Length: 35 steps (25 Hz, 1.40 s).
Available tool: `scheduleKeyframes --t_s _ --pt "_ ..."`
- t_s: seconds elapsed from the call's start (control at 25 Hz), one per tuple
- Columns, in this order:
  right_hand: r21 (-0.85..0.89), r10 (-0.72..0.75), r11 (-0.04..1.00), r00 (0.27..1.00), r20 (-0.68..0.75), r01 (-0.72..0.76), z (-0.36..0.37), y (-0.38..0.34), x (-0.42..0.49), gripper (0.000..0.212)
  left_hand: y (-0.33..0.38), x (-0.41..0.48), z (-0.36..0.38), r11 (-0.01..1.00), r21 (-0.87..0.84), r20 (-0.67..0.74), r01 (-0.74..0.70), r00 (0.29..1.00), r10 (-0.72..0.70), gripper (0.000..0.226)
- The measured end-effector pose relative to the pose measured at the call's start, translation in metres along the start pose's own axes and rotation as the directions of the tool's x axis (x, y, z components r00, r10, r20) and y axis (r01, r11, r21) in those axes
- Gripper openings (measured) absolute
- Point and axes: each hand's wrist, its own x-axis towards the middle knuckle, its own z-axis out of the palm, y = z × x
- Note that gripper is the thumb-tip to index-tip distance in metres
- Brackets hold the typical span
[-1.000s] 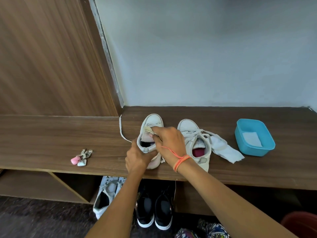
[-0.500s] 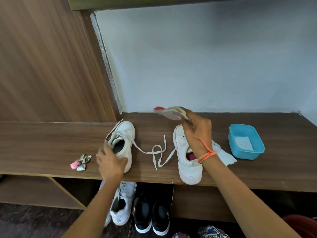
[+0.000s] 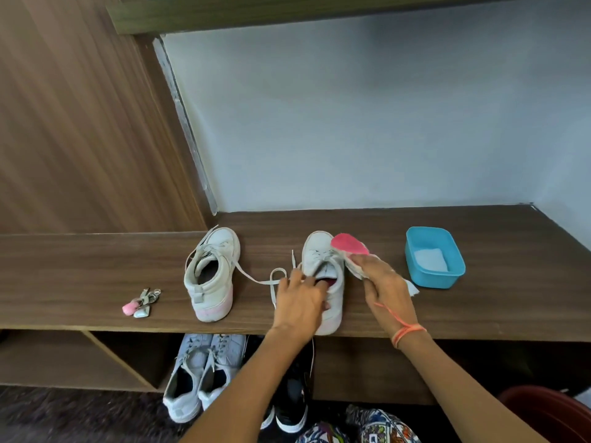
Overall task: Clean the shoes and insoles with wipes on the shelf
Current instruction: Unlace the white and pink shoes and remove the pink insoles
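Right fingers (image 3: pixel 364 262) pinch one pink insole (image 3: pixel 348 243) and wipe (image 3: pixel 355 271); left fingers (image 3: pixel 296 277) grip one shoe (image 3: pixel 319 251) of two.

**One head-worn view, angled forward and down**

The only view comes from a wide-angle camera worn on the person's head. It faces forward and tilts down onto the wooden shelf (image 3: pixel 80 276), whose front edge runs across the lower half of the picture. The camera sits close. Both forearms enter from the bottom edge, and the left hand (image 3: pixel 299 298), gripping a white shoe (image 3: pixel 318 247), and the right hand (image 3: pixel 383 282), holding a pink insole (image 3: pixel 348 243), lie near mid-frame. The pale wall (image 3: pixel 351 123) fills the upper right and a wood panel (image 3: pixel 80 123) the upper left. Below the shelf edge the view reaches a lower compartment (image 3: pixel 128 356) and the floor (image 3: pixel 64 417).
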Motion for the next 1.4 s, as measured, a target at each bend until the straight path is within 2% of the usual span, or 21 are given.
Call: scheduleKeyframes --t_s 0.04,0.12,0.24,0.32,0.4,0.44,0.52,0.64,0.72,0.8,0.88,0.92,0.96,1.0,1.12,1.24,1.4 --pt "0.014 -0.007 1.000 0.998 0.061 0.006 0.006 0.000 -0.005 0.047 -0.009 -0.004 0.002 0.999 0.008 0.056 0.034 0.998 -0.034 0.033" --pt "0.003 0.010 1.000 0.961 0.277 -0.012 0.017 0.001 -0.009 0.050 -0.025 -0.012 -0.001 0.994 0.048 0.074 0.101 0.992 -0.104 0.034" --pt "-0.167 0.028 0.982 0.818 0.575 0.084 0.032 0.010 -0.011 0.056 -0.043 -0.018 -0.011 0.990 -0.039 0.093 0.139 0.986 -0.135 0.035" --pt "-0.280 0.071 0.943 0.711 0.700 0.181 0.037 0.013 -0.007 0.051 -0.056 -0.014 -0.017 0.971 -0.157 0.059 0.182 0.983 -0.175 0.043" --pt "-0.335 0.158 0.919 0.585 0.796 0.207 0.039 0.015 -0.002 0.055 -0.065 -0.005 -0.018 0.971 -0.150 -0.010 0.184 0.982 -0.188 0.036" --pt "-0.350 0.193 0.915 0.547 0.815 0.199 0.039 0.015 0.001 0.058 -0.066 0.001 -0.017 0.978 -0.121 -0.024 0.168 0.985 -0.172 0.030" --pt "-0.349 0.210 0.925 0.571 0.794 0.146 0.041 0.014 0.004 0.059 -0.063 0.016 -0.016 0.992 -0.020 0.013 0.121 0.993 -0.121 0.031" --pt "-0.334 0.233 0.942 0.680 0.695 0.018 0.040 0.015 0.000 0.054 -0.058 0.032 -0.012 0.976 0.177 0.076 0.126 0.987 -0.141 0.037" --pt "-0.313 0.194 0.950 0.798 0.571 -0.007 0.040 0.011 -0.001 0.043 -0.060 0.037 -0.007 0.962 0.237 0.072 0.133 0.985 -0.154 0.034" --pt "-0.151 0.104 0.987 0.930 0.353 -0.053 0.041 -0.008 0.005 0.031 -0.063 0.039 -0.002 0.971 0.207 0.041 0.116 0.991 -0.127 0.031" --pt "0.018 -0.036 0.999 0.985 0.168 0.034 0.045 -0.034 0.017 0.027 -0.066 0.040 0.000 0.988 0.027 0.015 0.149 0.989 -0.149 0.027" --pt "0.042 -0.123 0.992 0.984 0.127 0.118 0.050 -0.046 0.024 0.028 -0.068 0.040 -0.002 0.981 -0.082 0.012 0.178 0.984 -0.178 0.025" --pt "0.063 -0.188 0.982 0.969 0.157 0.180 0.054 -0.056 0.031 0.027 -0.070 0.040 -0.005 0.969 -0.152 0.013 0.197 0.980 -0.197 0.023" --pt "0.085 -0.189 0.981 0.947 0.260 0.172 0.056 -0.065 0.038 0.024 -0.072 0.040 -0.007 0.963 -0.174 0.020 0.207 0.978 -0.206 0.020" --pt "0.074 -0.031 0.997 0.856 0.517 -0.008 0.061 -0.073 0.056 0.023 -0.082 0.045 -0.015 0.952 -0.191 0.050 0.238 0.971 -0.232 0.020" --pt "-0.089 -0.013 0.992 0.770 0.638 0.091 0.069 -0.079 0.065 0.017 -0.092 0.054 -0.018 0.931 -0.248 0.100 0.267 0.963 -0.249 0.022" --pt "-0.281 0.084 0.926 0.590 0.803 0.251 0.071 -0.101 0.084 0.015 -0.101 0.061 -0.020 0.904 -0.321 0.155 0.283 0.957 -0.245 0.028"
